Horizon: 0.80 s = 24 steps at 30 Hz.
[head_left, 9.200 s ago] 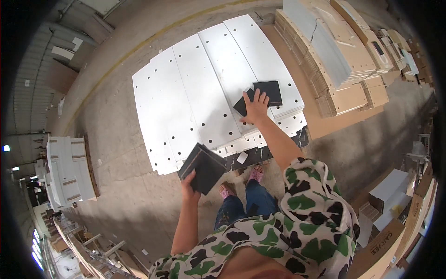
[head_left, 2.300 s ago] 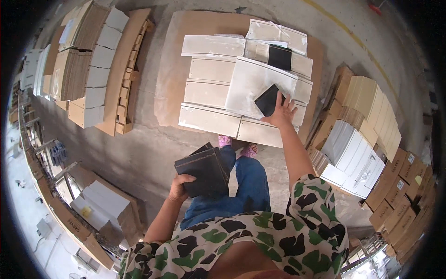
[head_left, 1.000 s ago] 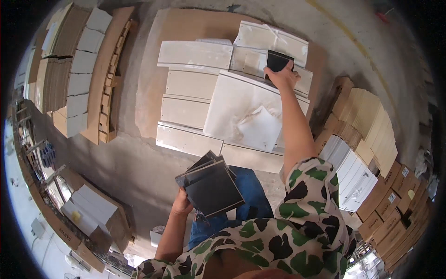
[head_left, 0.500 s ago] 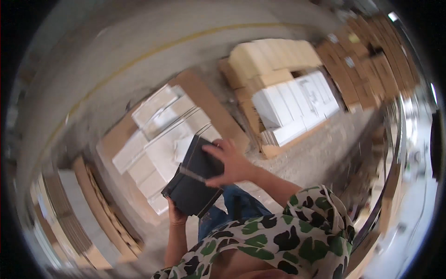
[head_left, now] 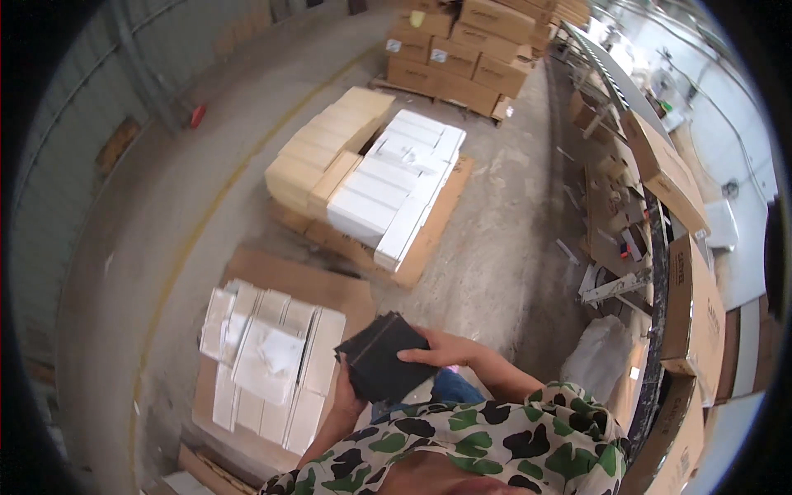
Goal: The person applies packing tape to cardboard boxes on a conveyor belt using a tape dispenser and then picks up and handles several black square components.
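Note:
Close in front of my body, both hands hold a stack of black flat pieces (head_left: 381,363), with its layers slightly out of line at the far edge. A thin pale line runs across its top. My left hand (head_left: 350,393) is closed on the near left edge, its fingers partly hidden underneath. From the right, my right hand (head_left: 437,348) grips the stack with the thumb over the top; its other fingers are mostly out of sight. To the left of the stack, white boxes (head_left: 272,371) lie on a brown cardboard sheet (head_left: 247,268).
Ahead, cream blocks (head_left: 326,148) and white boxes (head_left: 396,181) fill a cardboard-covered base. Brown cartons (head_left: 454,62) are piled on a pallet farther off. Along my right runs a conveyor line (head_left: 656,280) bearing cartons (head_left: 693,305). A yellow line (head_left: 186,247) crosses the floor at left.
The view has swung right, bringing the conveyor and carton pile into view. My right hand, spread over the stack before, now grips its right side. The left hand keeps its hold.

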Tool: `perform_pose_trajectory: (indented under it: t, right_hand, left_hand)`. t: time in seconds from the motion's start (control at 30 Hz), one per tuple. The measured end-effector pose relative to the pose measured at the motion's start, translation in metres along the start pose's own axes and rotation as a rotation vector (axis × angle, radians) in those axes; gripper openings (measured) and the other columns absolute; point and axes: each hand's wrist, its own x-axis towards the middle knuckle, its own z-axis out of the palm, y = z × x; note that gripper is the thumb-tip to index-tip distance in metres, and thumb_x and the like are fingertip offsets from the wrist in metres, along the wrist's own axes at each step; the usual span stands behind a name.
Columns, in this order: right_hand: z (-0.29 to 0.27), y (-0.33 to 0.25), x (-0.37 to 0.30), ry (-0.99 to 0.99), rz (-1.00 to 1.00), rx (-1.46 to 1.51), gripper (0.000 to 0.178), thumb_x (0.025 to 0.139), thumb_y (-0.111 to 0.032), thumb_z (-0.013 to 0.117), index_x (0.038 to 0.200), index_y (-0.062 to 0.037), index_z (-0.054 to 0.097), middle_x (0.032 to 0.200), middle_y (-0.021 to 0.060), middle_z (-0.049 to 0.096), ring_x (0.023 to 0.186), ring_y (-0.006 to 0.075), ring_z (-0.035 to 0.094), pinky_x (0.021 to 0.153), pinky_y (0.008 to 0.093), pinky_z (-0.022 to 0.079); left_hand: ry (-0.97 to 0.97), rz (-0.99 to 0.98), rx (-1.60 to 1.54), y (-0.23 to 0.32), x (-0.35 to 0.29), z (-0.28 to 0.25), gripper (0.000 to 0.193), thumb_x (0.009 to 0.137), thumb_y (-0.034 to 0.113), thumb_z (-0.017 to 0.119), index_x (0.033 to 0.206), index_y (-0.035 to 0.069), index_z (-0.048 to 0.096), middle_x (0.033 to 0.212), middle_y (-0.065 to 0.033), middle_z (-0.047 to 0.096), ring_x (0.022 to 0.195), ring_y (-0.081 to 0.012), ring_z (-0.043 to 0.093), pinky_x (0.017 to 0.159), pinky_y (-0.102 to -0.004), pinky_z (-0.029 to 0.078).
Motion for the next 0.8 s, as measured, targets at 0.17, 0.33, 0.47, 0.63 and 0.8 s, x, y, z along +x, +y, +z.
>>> perform_pose_trajectory:
  t: [0.17, 0.33, 0.47, 0.63, 0.8]
  right_hand:
    - [-0.06, 0.064, -0.086, 0.325, 0.056, 0.109, 0.063, 0.087, -0.036, 0.064, 0.13, 0.0048, 0.041, 0.113, 0.0111, 0.059, 0.102, 0.0167, 0.055, 0.09, 0.0298, 0.045]
    - [-0.145, 0.091, -0.154, 0.67, -0.03, 0.438, 0.06, 0.084, -0.034, 0.069, 0.121, 0.0083, 0.048, 0.107, 0.0119, 0.062, 0.096, 0.0165, 0.058, 0.086, 0.0287, 0.047]
    - [-0.249, 0.096, -0.209, 0.721, -0.04, 0.773, 0.052, 0.082, -0.025, 0.071, 0.117, 0.0084, 0.052, 0.104, 0.0119, 0.064, 0.091, 0.0155, 0.06, 0.083, 0.0284, 0.048]
    - [-0.4, 0.077, -0.258, 0.677, -0.113, 0.558, 0.046, 0.081, -0.018, 0.072, 0.118, 0.0045, 0.054, 0.102, 0.0068, 0.063, 0.089, 0.0121, 0.058, 0.081, 0.0262, 0.047]
    - [-0.54, 0.038, -0.222, 0.266, -0.15, -0.064, 0.052, 0.076, -0.022, 0.075, 0.118, 0.0019, 0.057, 0.098, 0.0064, 0.064, 0.088, 0.0143, 0.057, 0.079, 0.0261, 0.046]
  left_hand:
    - [-0.025, -0.222, 0.134, -0.046, 0.051, 0.108, 0.063, 0.095, 0.055, 0.036, 0.136, 0.008, 0.043, 0.132, -0.0129, 0.051, 0.119, -0.0276, 0.052, 0.104, -0.0395, 0.039]
    - [-0.055, -0.17, 0.316, -0.114, 0.119, 0.217, 0.061, 0.093, 0.053, 0.043, 0.13, 0.004, 0.049, 0.125, -0.0129, 0.056, 0.111, -0.0253, 0.057, 0.098, -0.0381, 0.044]
    - [-0.163, -0.219, 0.195, -0.168, 0.207, 0.24, 0.051, 0.09, 0.041, 0.053, 0.124, 0.003, 0.054, 0.117, -0.013, 0.062, 0.104, -0.0264, 0.061, 0.097, -0.0398, 0.046]
    - [-0.245, -0.381, 0.168, -0.179, 0.294, 0.336, 0.05, 0.091, 0.039, 0.052, 0.122, -0.001, 0.054, 0.115, -0.0157, 0.062, 0.104, -0.0278, 0.061, 0.097, -0.0401, 0.046]
    - [-0.331, -0.59, 0.574, -0.205, 0.422, 0.427, 0.055, 0.09, 0.049, 0.052, 0.116, 0.001, 0.058, 0.107, -0.0124, 0.065, 0.092, -0.0223, 0.064, 0.085, -0.0354, 0.051]
